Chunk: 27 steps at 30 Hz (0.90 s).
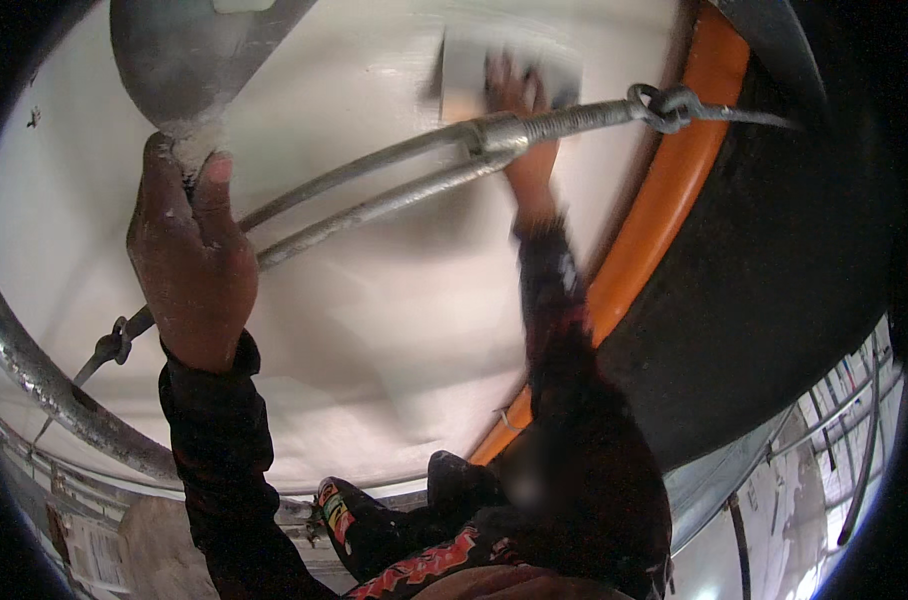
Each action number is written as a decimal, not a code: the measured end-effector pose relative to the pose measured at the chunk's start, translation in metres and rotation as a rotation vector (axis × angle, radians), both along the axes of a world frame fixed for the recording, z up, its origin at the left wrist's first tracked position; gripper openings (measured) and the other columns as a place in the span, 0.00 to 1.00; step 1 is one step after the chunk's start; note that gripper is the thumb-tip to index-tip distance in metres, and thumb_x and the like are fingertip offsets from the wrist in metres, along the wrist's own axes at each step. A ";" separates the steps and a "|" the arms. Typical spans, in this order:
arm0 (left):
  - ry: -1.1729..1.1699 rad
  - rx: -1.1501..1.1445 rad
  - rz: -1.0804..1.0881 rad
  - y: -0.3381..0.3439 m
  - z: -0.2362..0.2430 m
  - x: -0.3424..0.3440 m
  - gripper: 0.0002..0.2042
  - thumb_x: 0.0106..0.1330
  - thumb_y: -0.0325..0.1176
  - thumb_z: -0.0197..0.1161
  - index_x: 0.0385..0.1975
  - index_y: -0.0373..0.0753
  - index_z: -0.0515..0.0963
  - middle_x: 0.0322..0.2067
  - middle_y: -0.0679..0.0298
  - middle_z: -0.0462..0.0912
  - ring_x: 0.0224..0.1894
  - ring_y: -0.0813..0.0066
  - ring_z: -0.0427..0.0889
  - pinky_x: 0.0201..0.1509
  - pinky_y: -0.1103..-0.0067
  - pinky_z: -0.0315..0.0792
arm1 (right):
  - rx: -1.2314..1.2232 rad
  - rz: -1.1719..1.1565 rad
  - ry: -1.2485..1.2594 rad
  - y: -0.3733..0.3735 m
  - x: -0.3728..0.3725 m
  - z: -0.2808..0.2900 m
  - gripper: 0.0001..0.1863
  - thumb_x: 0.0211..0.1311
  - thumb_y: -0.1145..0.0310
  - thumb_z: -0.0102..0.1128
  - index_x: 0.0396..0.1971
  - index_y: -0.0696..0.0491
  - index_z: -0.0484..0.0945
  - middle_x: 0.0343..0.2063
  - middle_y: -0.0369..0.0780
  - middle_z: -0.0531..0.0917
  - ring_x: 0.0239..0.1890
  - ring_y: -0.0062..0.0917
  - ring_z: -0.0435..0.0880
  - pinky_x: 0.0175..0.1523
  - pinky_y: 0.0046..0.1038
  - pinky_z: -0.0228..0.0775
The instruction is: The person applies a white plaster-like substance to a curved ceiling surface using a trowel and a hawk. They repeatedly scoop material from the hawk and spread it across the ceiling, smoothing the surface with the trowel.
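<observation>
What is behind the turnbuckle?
Behind the turnbuckle, the white surface and the right hand show, the hand on a blurred flat blade. It covers a strip across the hand near the wrist and narrow bands of the surface; those parts cannot be seen.

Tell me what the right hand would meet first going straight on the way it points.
Past the flat grey plate at the right hand, the way looks free along the white surface to the picture's top edge; blur leaves depth unclear.
</observation>
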<state>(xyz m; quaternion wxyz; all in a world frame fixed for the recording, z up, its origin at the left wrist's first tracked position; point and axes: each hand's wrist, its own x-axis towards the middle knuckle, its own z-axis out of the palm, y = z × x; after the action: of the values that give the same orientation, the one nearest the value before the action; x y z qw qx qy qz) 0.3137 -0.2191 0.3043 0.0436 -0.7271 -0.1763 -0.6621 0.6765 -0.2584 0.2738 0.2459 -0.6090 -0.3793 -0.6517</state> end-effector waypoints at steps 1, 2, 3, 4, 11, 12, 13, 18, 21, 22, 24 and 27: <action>0.003 0.048 0.054 0.007 -0.002 0.004 0.22 0.72 0.45 0.46 0.50 0.29 0.70 0.37 0.41 0.79 0.40 0.44 0.81 0.45 0.59 0.74 | -0.178 -0.243 0.151 -0.020 0.003 -0.071 0.32 0.64 0.64 0.49 0.69 0.41 0.56 0.69 0.36 0.58 0.67 0.42 0.62 0.63 0.60 0.53; 0.002 0.056 0.071 0.010 -0.003 0.006 0.23 0.72 0.46 0.45 0.50 0.28 0.70 0.38 0.41 0.79 0.41 0.44 0.81 0.46 0.60 0.74 | -0.259 -0.173 0.339 -0.027 -0.022 -0.139 0.33 0.64 0.69 0.46 0.70 0.43 0.52 0.71 0.37 0.52 0.71 0.43 0.53 0.64 0.65 0.49; -0.007 0.059 0.073 0.008 -0.003 0.010 0.24 0.72 0.47 0.44 0.50 0.28 0.69 0.39 0.41 0.79 0.42 0.44 0.81 0.48 0.60 0.74 | -0.383 -0.298 0.414 -0.041 -0.037 -0.215 0.37 0.62 0.75 0.43 0.71 0.42 0.48 0.73 0.35 0.45 0.73 0.41 0.45 0.67 0.65 0.41; -0.018 0.059 0.074 0.005 -0.004 0.014 0.25 0.72 0.48 0.44 0.50 0.28 0.69 0.40 0.41 0.79 0.43 0.44 0.81 0.49 0.60 0.74 | -0.453 -0.298 0.519 -0.052 -0.049 -0.291 0.39 0.58 0.79 0.42 0.72 0.42 0.46 0.73 0.35 0.44 0.74 0.40 0.40 0.69 0.64 0.32; 0.036 0.158 0.122 0.016 -0.009 0.008 0.17 0.71 0.39 0.49 0.49 0.31 0.70 0.42 0.44 0.79 0.45 0.48 0.81 0.50 0.64 0.75 | -0.339 0.081 0.436 -0.058 -0.106 -0.274 0.35 0.60 0.69 0.53 0.68 0.34 0.57 0.71 0.31 0.54 0.72 0.39 0.49 0.70 0.61 0.30; 0.040 0.108 0.083 0.006 -0.006 0.009 0.15 0.70 0.36 0.51 0.47 0.30 0.70 0.41 0.44 0.79 0.45 0.48 0.81 0.50 0.64 0.75 | -0.314 0.043 0.331 -0.045 -0.097 -0.214 0.30 0.64 0.64 0.52 0.67 0.34 0.60 0.70 0.32 0.57 0.72 0.39 0.50 0.70 0.61 0.32; 0.045 0.141 0.086 0.005 -0.006 0.009 0.13 0.66 0.28 0.56 0.47 0.30 0.69 0.39 0.44 0.78 0.44 0.48 0.81 0.48 0.63 0.76 | -0.249 0.003 0.217 -0.026 -0.085 -0.154 0.29 0.66 0.63 0.51 0.67 0.35 0.61 0.70 0.32 0.57 0.70 0.41 0.54 0.70 0.62 0.34; -0.108 0.129 -0.043 0.007 -0.005 0.006 0.16 0.62 0.23 0.58 0.49 0.31 0.65 0.38 0.44 0.76 0.39 0.46 0.80 0.41 0.62 0.76 | 0.186 -0.120 -0.271 0.053 -0.068 0.131 0.27 0.64 0.60 0.49 0.65 0.34 0.63 0.68 0.32 0.62 0.66 0.37 0.61 0.66 0.65 0.38; -0.173 0.200 -0.089 0.004 -0.004 0.010 0.14 0.63 0.24 0.56 0.47 0.30 0.66 0.33 0.45 0.75 0.35 0.47 0.80 0.36 0.63 0.76 | 0.096 -0.132 -0.143 0.047 -0.108 0.237 0.26 0.60 0.65 0.53 0.61 0.46 0.68 0.65 0.37 0.67 0.65 0.39 0.65 0.62 0.64 0.51; -0.180 0.190 -0.077 0.003 -0.002 0.012 0.13 0.64 0.24 0.56 0.46 0.30 0.66 0.32 0.45 0.75 0.33 0.47 0.81 0.35 0.63 0.76 | -0.058 -0.146 0.083 0.039 -0.118 0.264 0.24 0.62 0.65 0.51 0.59 0.47 0.70 0.64 0.38 0.68 0.64 0.39 0.66 0.62 0.65 0.51; -0.138 0.176 0.011 0.009 -0.006 0.002 0.13 0.64 0.26 0.57 0.45 0.29 0.66 0.29 0.46 0.75 0.30 0.48 0.81 0.33 0.63 0.75 | -0.196 -0.152 0.260 0.045 -0.148 0.265 0.18 0.65 0.65 0.48 0.54 0.50 0.73 0.60 0.40 0.72 0.60 0.39 0.70 0.61 0.66 0.52; -0.125 0.185 0.040 0.017 -0.008 0.003 0.14 0.67 0.34 0.55 0.45 0.29 0.68 0.28 0.45 0.76 0.30 0.49 0.81 0.35 0.64 0.75 | 0.273 0.058 -0.276 0.081 -0.093 0.213 0.17 0.65 0.64 0.47 0.51 0.50 0.74 0.57 0.43 0.74 0.56 0.37 0.74 0.60 0.63 0.56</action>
<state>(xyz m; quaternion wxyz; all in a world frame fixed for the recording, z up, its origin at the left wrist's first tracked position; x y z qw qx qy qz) 0.3169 -0.2019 0.2958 0.1125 -0.6734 -0.1311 -0.7188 0.5833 -0.1773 0.4866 0.2907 -0.4636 -0.3348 -0.7671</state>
